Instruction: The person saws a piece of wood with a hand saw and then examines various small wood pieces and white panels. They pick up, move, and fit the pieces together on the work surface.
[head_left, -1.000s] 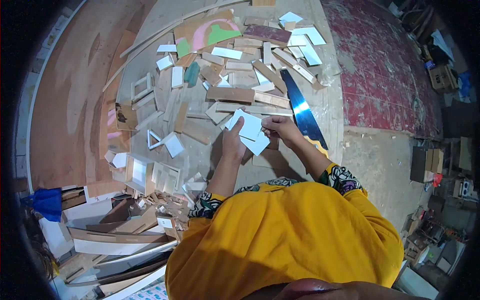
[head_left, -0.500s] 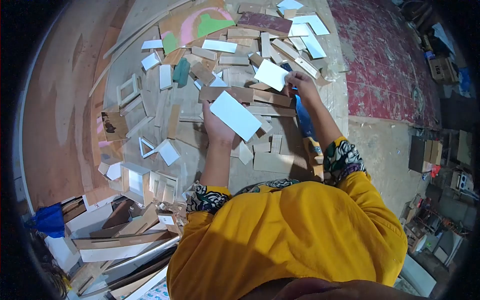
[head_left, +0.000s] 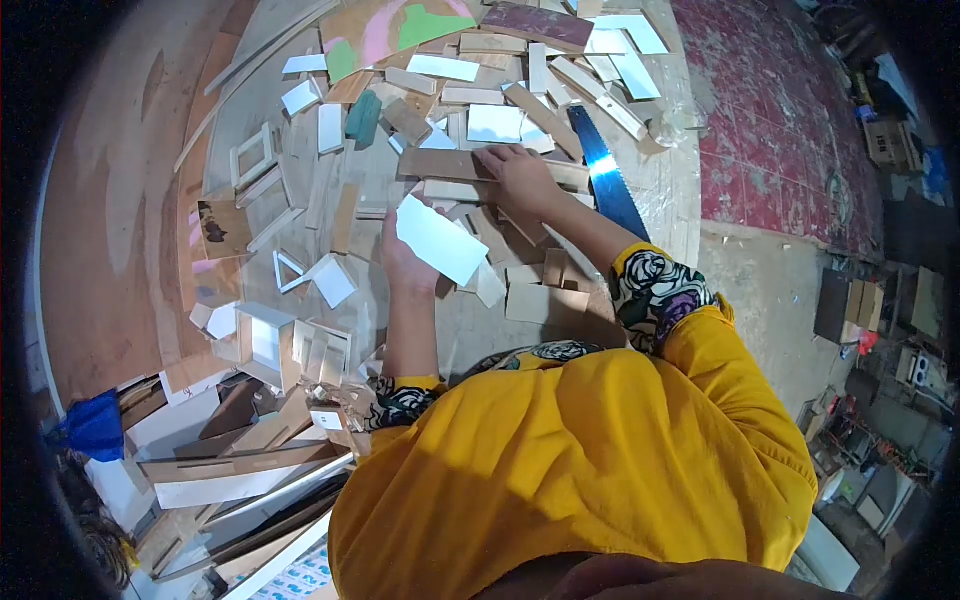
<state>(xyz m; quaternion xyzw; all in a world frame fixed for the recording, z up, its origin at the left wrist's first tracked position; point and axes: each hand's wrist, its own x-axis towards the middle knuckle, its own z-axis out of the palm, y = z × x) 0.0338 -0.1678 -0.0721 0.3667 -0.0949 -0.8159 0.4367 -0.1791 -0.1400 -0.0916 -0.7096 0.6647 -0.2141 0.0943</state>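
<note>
My left hand (head_left: 404, 250) is closed on a white rectangular board (head_left: 440, 241), holding it tilted above the scraps. My right hand (head_left: 522, 180) reaches across to a brown wooden strip (head_left: 440, 165), its fingers bent over the strip's upper edge. Just beyond that hand lies a white panel (head_left: 494, 123). A hand saw (head_left: 606, 172) with a shiny blue-lit blade lies right of my right hand; my forearm and sleeve hide its handle. Below the strip, a pale strip (head_left: 458, 190) lies between my hands.
Wood offcuts cover the worktable, among them a green block (head_left: 363, 117), a small square frame (head_left: 254, 156) and a painted board (head_left: 400, 32). An open wooden box (head_left: 268, 345) stands at lower left beside a heap of boards (head_left: 240, 465). Red flooring (head_left: 780, 120) lies rightward.
My right hand has let go of a white panel and moved left onto the brown strip. My left hand still holds its board, now slightly lower left. The saw blade shows more fully.
</note>
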